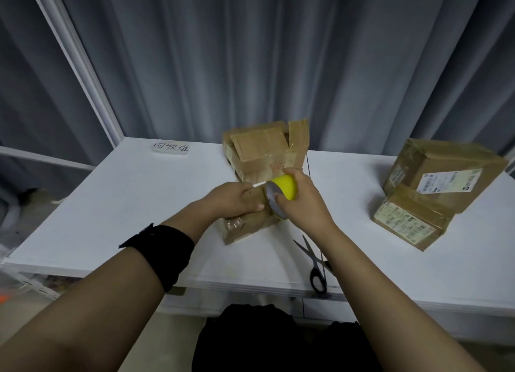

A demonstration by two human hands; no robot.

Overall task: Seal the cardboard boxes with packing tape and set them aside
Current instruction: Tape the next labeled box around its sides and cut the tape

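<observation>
A white table [125, 204] is set before grey curtains [250, 65]. At its centre a small cardboard box [248, 226] is laid flat, its long axis running from near left to far right. It is gripped from above by the left hand [234, 198], fingers curled over its top. A yellow tape roll [285, 187] is clasped in the right hand [303, 201] at the box's far-right end, its grey side face turned leftward. Scissors [316, 265] are seen at the near edge.

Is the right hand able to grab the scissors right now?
Probably not yet: the right hand grips the tape roll. The scissors lie uncovered on the table near its forearm, so once freed, likely yes.
</observation>
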